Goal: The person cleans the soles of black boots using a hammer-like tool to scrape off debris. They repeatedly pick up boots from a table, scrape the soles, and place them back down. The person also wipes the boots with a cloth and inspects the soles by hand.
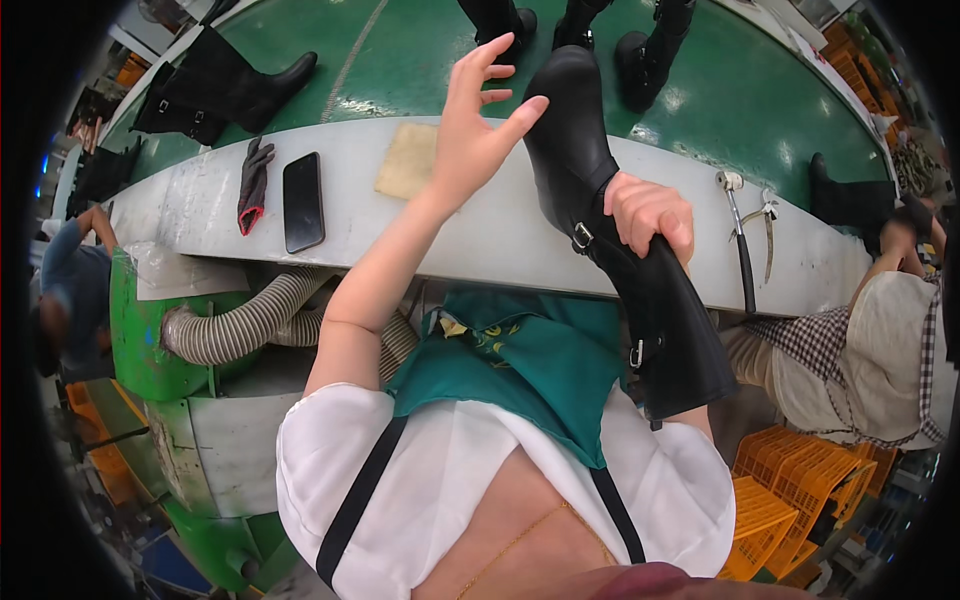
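Note:
A tall black boot (572, 130) with buckled straps lies slantwise over the white bench edge, its toe pointing away from me and its shaft along my right forearm. Around its ankle and lower shaft my right hand (652, 214) is closed. My left hand (482, 125) is raised beside the toe, fingers spread, holding nothing; its thumb tip is at the boot's edge, and whether it touches I cannot tell. Left of that arm, a beige pad (406, 160), a black phone (303, 202) and a dark glove (254, 185) with a red cuff rest on the bench.
A hammer (738, 240) and pincers (768, 225) lie on the white bench (540, 250) to the right. Beyond is a green surface (420, 60) bearing more black boots (262, 88). A ribbed hose (240, 318) joins a green machine at left. Other people sit at both sides; orange crates (790, 480) stand lower right.

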Demonstrator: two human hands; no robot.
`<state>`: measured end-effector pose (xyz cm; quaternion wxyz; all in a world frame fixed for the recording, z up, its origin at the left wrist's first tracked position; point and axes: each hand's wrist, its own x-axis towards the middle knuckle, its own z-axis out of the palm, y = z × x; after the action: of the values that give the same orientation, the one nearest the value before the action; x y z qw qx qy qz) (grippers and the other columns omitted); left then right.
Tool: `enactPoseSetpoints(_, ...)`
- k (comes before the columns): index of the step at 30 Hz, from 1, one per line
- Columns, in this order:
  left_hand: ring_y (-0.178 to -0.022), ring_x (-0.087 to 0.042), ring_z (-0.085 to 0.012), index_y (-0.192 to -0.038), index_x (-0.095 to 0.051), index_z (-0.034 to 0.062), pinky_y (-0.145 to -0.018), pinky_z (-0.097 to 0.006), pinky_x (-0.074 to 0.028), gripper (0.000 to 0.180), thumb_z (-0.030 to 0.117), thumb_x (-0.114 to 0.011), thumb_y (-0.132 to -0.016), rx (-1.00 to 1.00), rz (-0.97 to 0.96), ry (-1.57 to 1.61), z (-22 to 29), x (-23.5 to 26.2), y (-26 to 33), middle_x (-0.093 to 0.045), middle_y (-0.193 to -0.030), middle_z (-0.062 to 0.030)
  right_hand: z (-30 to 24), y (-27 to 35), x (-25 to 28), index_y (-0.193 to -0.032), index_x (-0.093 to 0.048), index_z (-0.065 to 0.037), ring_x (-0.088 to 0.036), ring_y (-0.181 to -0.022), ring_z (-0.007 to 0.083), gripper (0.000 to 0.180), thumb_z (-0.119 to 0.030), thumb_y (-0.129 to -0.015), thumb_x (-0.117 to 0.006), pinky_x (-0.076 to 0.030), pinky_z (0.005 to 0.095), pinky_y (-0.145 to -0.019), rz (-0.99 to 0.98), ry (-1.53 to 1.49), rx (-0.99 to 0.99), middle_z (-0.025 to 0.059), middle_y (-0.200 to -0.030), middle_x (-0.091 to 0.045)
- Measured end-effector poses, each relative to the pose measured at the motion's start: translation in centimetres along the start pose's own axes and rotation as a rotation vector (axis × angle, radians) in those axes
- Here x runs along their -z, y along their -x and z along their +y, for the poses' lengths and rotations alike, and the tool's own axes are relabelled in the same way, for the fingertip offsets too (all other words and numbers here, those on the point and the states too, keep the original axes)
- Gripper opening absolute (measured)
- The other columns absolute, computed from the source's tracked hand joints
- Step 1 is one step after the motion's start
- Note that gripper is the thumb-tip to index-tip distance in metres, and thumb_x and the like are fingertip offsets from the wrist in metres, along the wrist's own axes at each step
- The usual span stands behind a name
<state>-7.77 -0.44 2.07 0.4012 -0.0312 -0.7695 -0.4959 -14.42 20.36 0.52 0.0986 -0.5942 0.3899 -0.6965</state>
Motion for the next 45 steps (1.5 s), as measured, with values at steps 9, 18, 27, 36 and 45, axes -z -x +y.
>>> enactPoseSetpoints(9,-0.115,-0.049,-0.0176,-0.133,-0.040,0.0066,-0.098,-0.031,-0.039,0.061,0.014,-0.071,-0.080,0.190,-0.172,0.296,0.3,-1.1,-0.3,-0.052,-0.122,-0.0093,-0.9,0.1,-1.3,-0.046,-0.034,-0.010,-0.039,-0.043,0.0231,0.047,-0.028,-0.089,-0.032,-0.041,0.0348,-0.062,-0.148,0.102,-0.041,0.0047,-0.044,-0.037)
enactPoseSetpoints(18,-0.110,-0.052,-0.0178,-0.131,-0.043,0.0077,-0.095,-0.031,-0.041,0.059,0.014,-0.071,-0.079,0.241,-0.157,0.275,1.0,-1.7,-0.9,-0.054,-0.118,-0.0101,0.3,0.4,-0.5,-0.045,-0.039,-0.010,-0.044,-0.045,0.0240,0.055,-0.039,-0.092,-0.033,-0.041,0.0355,-0.062,-0.107,0.046,0.077,0.0034,-0.045,-0.043)
enactPoseSetpoints(27,-0.110,-0.051,-0.0152,-0.132,-0.041,0.0053,-0.097,-0.028,-0.038,0.052,0.004,-0.063,-0.085,0.290,-0.128,0.315,0.4,-2.9,-0.7,-0.052,-0.120,-0.0071,-0.4,0.4,0.3,-0.046,-0.039,-0.010,-0.044,-0.046,0.0242,0.045,-0.030,-0.087,-0.036,-0.040,0.0325,-0.063,-0.110,0.020,0.023,0.0041,-0.047,-0.043)
enactPoseSetpoints(36,-0.109,-0.053,-0.0165,-0.129,-0.043,0.0021,-0.096,-0.029,-0.040,0.051,0.002,-0.066,-0.083,0.374,-0.077,0.335,-0.2,-2.4,-0.3,-0.055,-0.117,-0.0079,-0.6,0.2,0.2,-0.045,-0.041,-0.010,-0.048,-0.050,0.0227,0.048,-0.031,-0.088,-0.037,-0.041,0.0331,-0.066,-0.158,0.016,0.003,0.0029,-0.047,-0.046)
enactPoseSetpoints(45,-0.118,-0.045,-0.0138,-0.137,-0.037,0.0061,-0.101,-0.028,-0.032,0.051,0.033,-0.050,-0.095,0.402,-0.312,0.522,-0.8,-3.0,-1.0,-0.050,-0.127,-0.0079,2.2,1.7,4.7,-0.048,-0.041,-0.013,-0.040,-0.038,0.0151,0.058,-0.035,-0.099,-0.027,-0.037,0.0321,-0.061,0.071,-0.448,0.071,-0.0008,-0.042,-0.043)
